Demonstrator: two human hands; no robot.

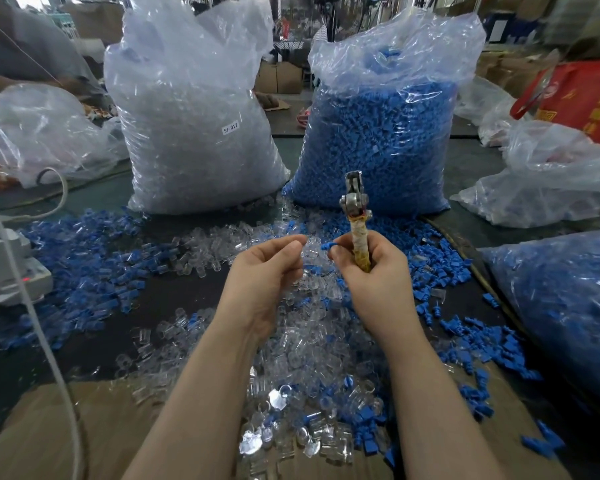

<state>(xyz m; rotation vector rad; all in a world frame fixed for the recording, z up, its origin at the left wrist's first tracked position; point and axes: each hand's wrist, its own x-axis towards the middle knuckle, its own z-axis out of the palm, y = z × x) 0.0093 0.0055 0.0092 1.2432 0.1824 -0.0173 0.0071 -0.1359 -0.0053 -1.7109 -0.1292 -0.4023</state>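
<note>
My left hand (269,268) pinches a small clear plastic cap (311,247) between thumb and fingertips. My right hand (373,271) grips the tape-wrapped handle of a metal plier-like tool (354,206) that points up and away, and its fingertips also pinch a small blue plastic piece (327,246). The clear cap and the blue piece are held close together, almost touching, above a heap of loose clear caps (305,358) and blue pieces (94,258) spread over the dark table.
Two tall plastic bags stand behind the heap: clear caps (194,133) on the left, blue pieces (378,140) on the right. Another bag of blue pieces (561,306) lies at right. A white device (7,268) with a cable sits at left. Cardboard (66,427) covers the near edge.
</note>
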